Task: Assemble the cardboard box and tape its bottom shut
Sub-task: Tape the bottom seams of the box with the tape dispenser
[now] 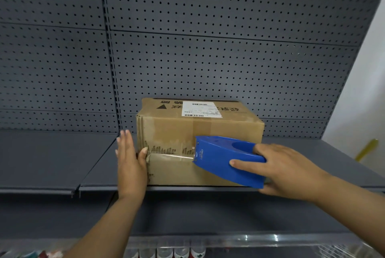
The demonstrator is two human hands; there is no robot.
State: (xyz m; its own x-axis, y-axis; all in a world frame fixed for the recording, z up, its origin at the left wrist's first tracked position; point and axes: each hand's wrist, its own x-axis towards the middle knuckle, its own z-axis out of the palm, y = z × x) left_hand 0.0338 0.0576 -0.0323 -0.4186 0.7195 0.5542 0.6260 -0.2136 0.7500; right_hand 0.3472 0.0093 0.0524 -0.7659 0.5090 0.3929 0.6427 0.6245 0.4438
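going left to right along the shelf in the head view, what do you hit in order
left hand pressed flat on the box's left end → cardboard box → strip of clear tape on its front → blue tape dispenser → right hand holding the dispenser → yellow object at the far right

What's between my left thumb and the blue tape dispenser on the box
In the head view, a stretch of clear tape runs along the cardboard box from the left hand thumb to the blue tape dispenser.

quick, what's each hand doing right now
Left hand: open, fingers straight, pressed flat against the cardboard box.
Right hand: gripping the blue tape dispenser.
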